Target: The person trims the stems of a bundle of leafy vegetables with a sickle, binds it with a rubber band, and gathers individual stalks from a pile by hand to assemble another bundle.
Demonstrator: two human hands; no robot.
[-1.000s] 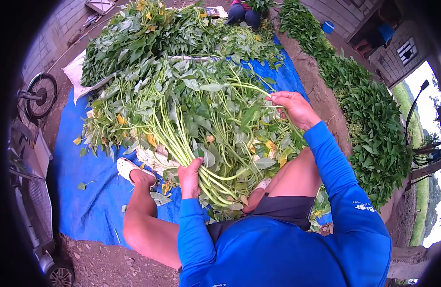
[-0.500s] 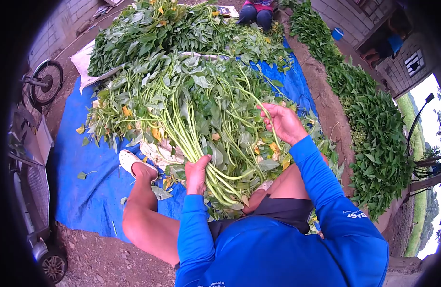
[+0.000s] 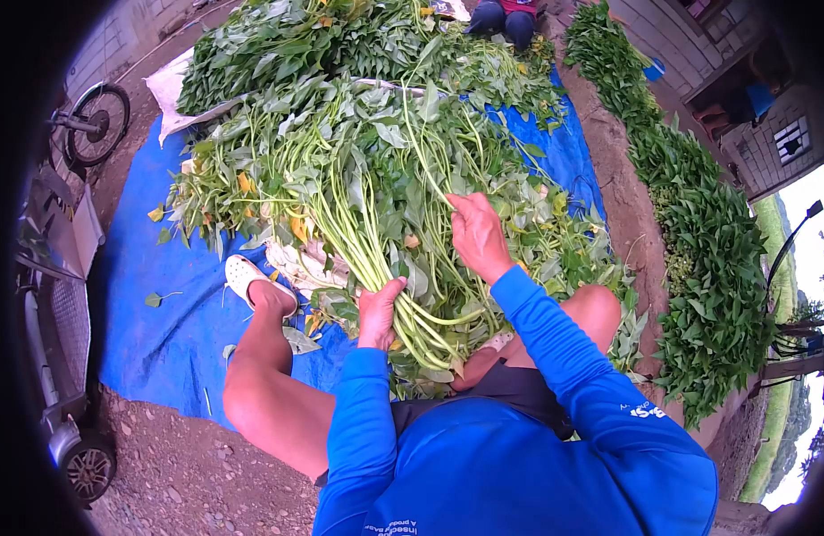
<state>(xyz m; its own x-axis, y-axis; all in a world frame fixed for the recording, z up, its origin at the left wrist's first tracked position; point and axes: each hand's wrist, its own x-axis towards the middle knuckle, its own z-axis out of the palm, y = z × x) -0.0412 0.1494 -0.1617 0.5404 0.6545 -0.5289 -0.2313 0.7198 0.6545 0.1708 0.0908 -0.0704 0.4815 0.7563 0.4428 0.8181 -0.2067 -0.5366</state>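
My left hand (image 3: 380, 313) is closed round a bundle of long green leafy stems (image 3: 363, 246), whose cut ends hang toward my lap. To its right, my right hand (image 3: 481, 238) grips one single leafy stem (image 3: 418, 147), which points up and away from me with its leaves at the far tip. Under and beyond both hands spreads a large heap of the same leafy greens (image 3: 278, 152). Some yellow leaves (image 3: 298, 228) show among them. The fingers of my left hand are partly hidden behind the stems.
A blue tarp (image 3: 175, 330) lies beneath the heap. A long row of greens (image 3: 698, 268) runs along the right. At the left are a wheel (image 3: 97, 125) and a vehicle part (image 3: 88, 464). Another person's knees (image 3: 503, 22) show at the top, and a blue bucket (image 3: 655, 70) stands by the wall.
My right hand has moved left toward the bundle, and the single stem in it now stands more upright. My left hand keeps its hold on the bundle, a little farther right in view.
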